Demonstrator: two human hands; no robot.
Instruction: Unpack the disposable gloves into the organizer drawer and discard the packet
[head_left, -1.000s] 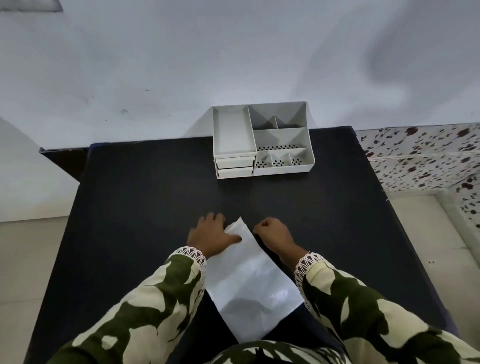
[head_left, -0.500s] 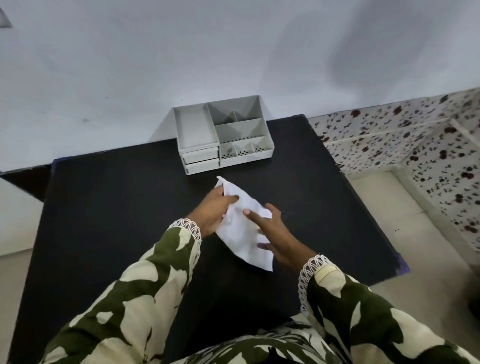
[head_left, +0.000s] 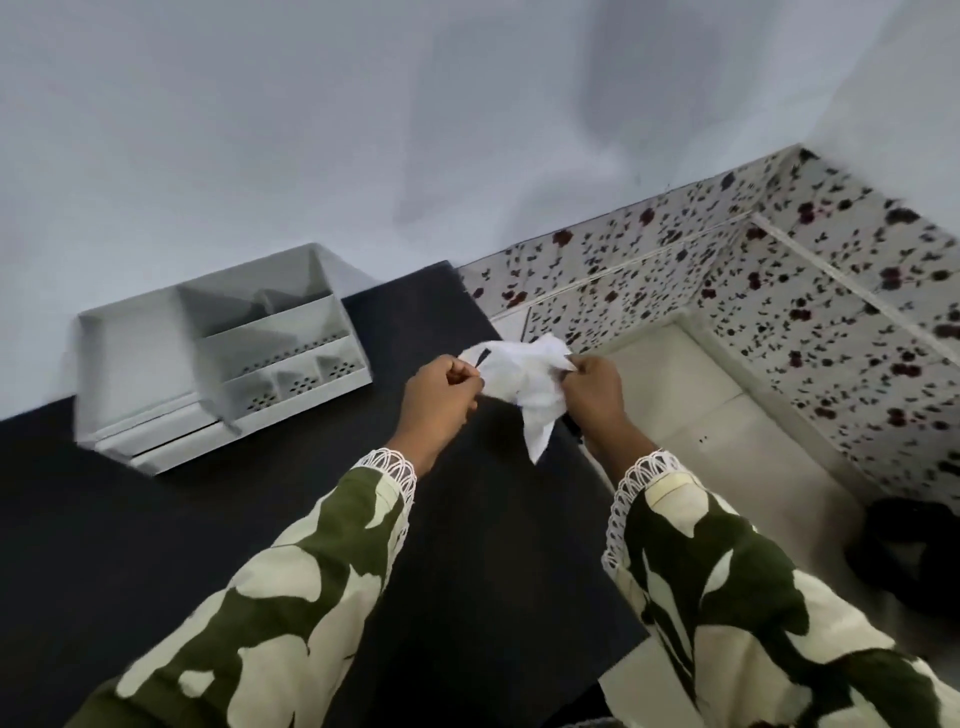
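A crumpled white packet (head_left: 524, 387) hangs in the air above the right edge of the black table (head_left: 260, 519). My left hand (head_left: 439, 397) grips its left end and my right hand (head_left: 592, 389) grips its right end, both closed on it. A pointed corner of the packet droops between them. The white organizer (head_left: 223, 353) stands at the table's back left against the wall, with open compartments on top and two shut drawers (head_left: 166, 441) at its front. No gloves can be seen.
A grey wall rises behind the table. To the right, tiled floor (head_left: 685, 395) lies below flower-patterned wall tiles (head_left: 831, 322). A dark blurred object (head_left: 914, 551) sits on the floor at the far right.
Both hands lifted the flat packet off the table, crumpled it and carried it right, to the table's edge. The view swung right, so the organizer now sits at the left.
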